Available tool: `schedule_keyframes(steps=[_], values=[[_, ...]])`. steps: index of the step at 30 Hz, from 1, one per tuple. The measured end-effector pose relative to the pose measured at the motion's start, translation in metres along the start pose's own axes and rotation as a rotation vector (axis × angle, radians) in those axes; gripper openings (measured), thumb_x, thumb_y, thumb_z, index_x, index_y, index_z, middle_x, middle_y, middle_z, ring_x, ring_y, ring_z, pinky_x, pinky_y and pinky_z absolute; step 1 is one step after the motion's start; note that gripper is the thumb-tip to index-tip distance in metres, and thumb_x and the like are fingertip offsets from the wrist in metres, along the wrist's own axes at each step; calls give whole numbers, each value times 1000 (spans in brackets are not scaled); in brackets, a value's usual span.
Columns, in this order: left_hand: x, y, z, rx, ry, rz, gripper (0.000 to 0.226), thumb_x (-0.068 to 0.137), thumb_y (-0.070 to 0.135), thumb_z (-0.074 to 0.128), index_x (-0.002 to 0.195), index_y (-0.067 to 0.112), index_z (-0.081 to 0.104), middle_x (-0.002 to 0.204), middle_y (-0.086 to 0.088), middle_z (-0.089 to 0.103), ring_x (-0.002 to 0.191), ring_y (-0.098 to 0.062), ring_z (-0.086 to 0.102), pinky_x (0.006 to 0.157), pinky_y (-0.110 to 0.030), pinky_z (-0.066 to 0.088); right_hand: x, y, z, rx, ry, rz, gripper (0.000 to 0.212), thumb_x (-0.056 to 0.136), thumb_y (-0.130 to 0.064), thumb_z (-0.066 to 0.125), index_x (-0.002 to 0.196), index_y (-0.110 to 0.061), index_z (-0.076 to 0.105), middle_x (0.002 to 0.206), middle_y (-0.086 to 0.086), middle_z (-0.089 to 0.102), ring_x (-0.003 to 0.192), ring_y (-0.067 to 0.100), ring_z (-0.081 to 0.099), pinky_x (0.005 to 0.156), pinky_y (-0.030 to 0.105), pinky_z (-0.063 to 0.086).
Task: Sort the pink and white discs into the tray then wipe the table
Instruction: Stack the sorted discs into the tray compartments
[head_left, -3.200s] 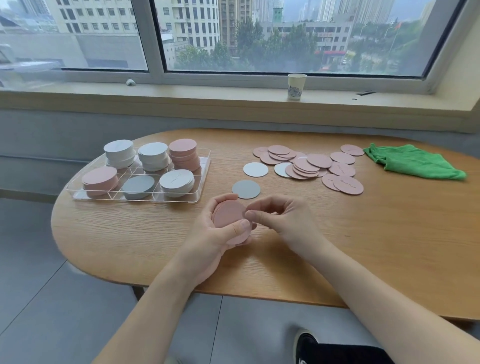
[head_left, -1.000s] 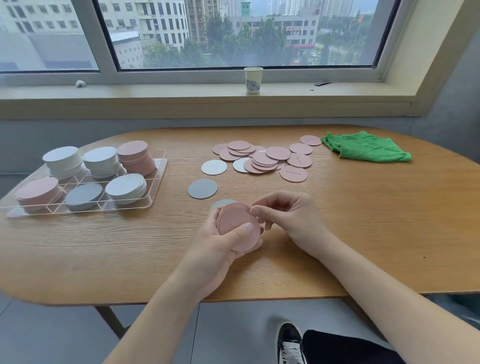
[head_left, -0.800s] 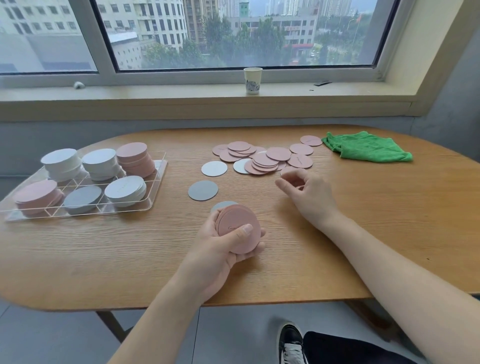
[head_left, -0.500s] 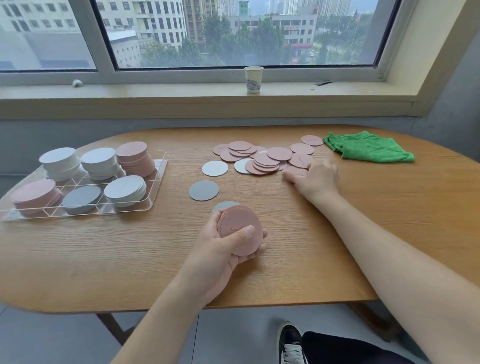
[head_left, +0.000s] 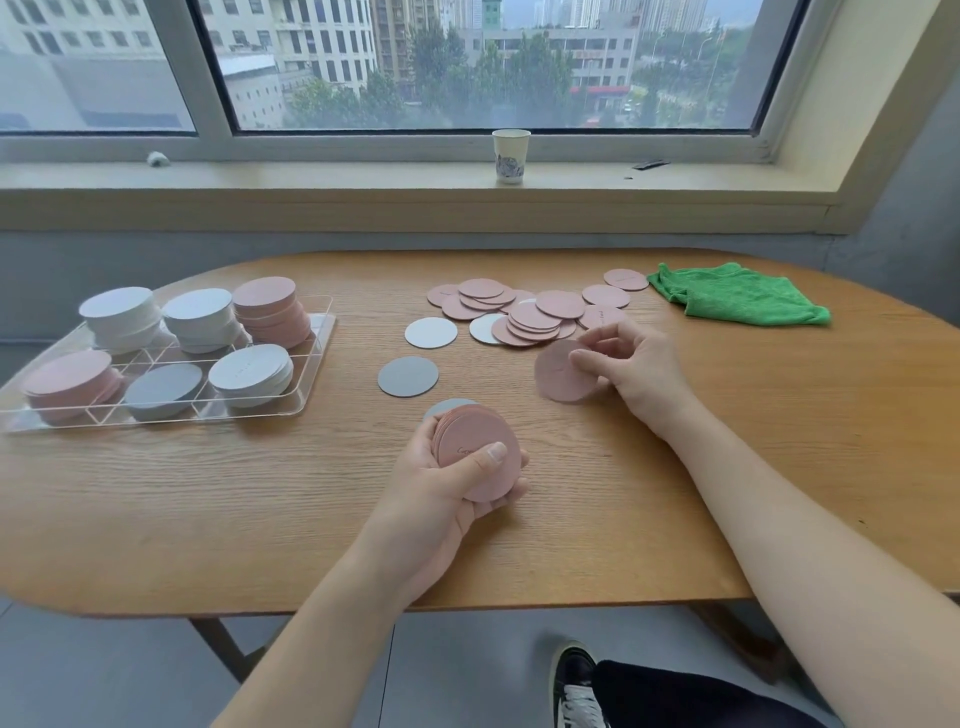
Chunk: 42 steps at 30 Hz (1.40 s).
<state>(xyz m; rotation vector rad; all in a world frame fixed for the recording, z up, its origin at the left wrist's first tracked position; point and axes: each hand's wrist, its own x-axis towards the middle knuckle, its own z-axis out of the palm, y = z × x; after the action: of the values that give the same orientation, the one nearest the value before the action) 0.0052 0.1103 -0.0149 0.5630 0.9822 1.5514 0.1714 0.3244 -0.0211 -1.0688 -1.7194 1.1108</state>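
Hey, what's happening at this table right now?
A person is sorting discs. The left hand holds a stack of pink discs, while the right hand lifts a single pink disc from the loose pile. The clear tray already holds six stacks. Several white discs lie loose, and the green cloth sits untouched, so the wiping is not yet begun.

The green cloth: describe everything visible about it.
The green cloth is a bright green, fuzzy-looking fabric, loosely folded and rumpled into a flat heap. It lies on the wooden table at its far right, beyond the right hand. Neither hand touches it; a pink disc lies just beside its left edge.
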Motion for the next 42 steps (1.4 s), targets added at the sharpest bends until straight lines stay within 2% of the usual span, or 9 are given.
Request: schedule_keyframes(steps=[2, 5, 11, 20, 23, 27, 31, 36, 42], values=[[1, -1, 0, -6, 15, 6, 44, 88, -5, 70, 128, 4, 53, 116, -23, 65, 102, -36, 74, 78, -39, 63, -9, -9, 5, 191, -66, -7, 19, 78, -13, 85, 93, -15, 75, 83, 2, 77, 66, 11, 61, 62, 24, 46], [1, -1, -1, -19, 16, 24, 46, 85, -1, 72, 127, 4, 54, 113, -20, 67, 109, -40, 72, 82, -39, 62, -23, -22, 17, 397, -188, -23, 28, 65, -24, 89, 89, -15, 78, 86, 12, 75, 74, 24, 57, 60, 26, 46], [0, 1, 2, -19, -4, 34, 59, 75, 8, 81, 129, 8, 56, 110, -13, 75, 112, -39, 71, 83, -36, 61, -42, -39, 36, 500, -383, -52, 25, 64, -18, 88, 84, -11, 74, 83, 15, 73, 68, 25, 57, 54, 24, 47], [3, 0, 1, 12, -10, 14, 57, 79, 5, 80, 131, 8, 56, 110, -12, 73, 109, -34, 71, 83, -35, 60, -60, -45, 52, 230, -482, -127, 17, 73, -15, 88, 79, -9, 73, 75, 7, 69, 69, 13, 61, 65, 25, 49], [3, 0, -1, -6, 14, 1, 60, 77, 1, 86, 129, 7, 57, 114, -16, 69, 118, -43, 67, 83, -37, 60, -54, -42, 47, 193, -412, -140, 20, 74, -24, 85, 81, -8, 76, 71, 3, 67, 64, 11, 53, 61, 24, 43], [1, 2, 1, -1, 28, -2, 54, 78, 2, 82, 126, 6, 57, 110, -18, 68, 102, -36, 74, 84, -39, 62, -26, -27, 37, 81, -146, -122, 23, 81, -36, 81, 86, -14, 75, 70, -6, 67, 63, 6, 55, 65, 21, 45], [2, 4, -1, -7, 22, -19, 40, 90, -2, 69, 127, 4, 57, 110, -20, 68, 100, -34, 74, 82, -39, 62, 17, -8, 37, -217, 47, -127, 24, 89, -40, 75, 97, -18, 75, 85, -7, 71, 74, -6, 60, 70, 11, 43], [4, 9, -4, 60, 52, -7, 36, 92, -5, 66, 126, 5, 57, 100, -16, 74, 99, -35, 74, 89, -45, 60, 64, 10, 42, -370, 159, -136, 33, 91, -41, 72, 107, -13, 73, 106, 6, 70, 102, 21, 63, 90, 31, 46], [8, 12, -11, 44, 66, 4, 40, 89, -5, 68, 126, 2, 56, 111, -20, 69, 101, -36, 75, 83, -40, 63, 93, 13, 48, -672, 233, -91, 51, 97, -55, 55, 127, -16, 66, 136, 10, 59, 135, 32, 39, 107, 44, 29]])
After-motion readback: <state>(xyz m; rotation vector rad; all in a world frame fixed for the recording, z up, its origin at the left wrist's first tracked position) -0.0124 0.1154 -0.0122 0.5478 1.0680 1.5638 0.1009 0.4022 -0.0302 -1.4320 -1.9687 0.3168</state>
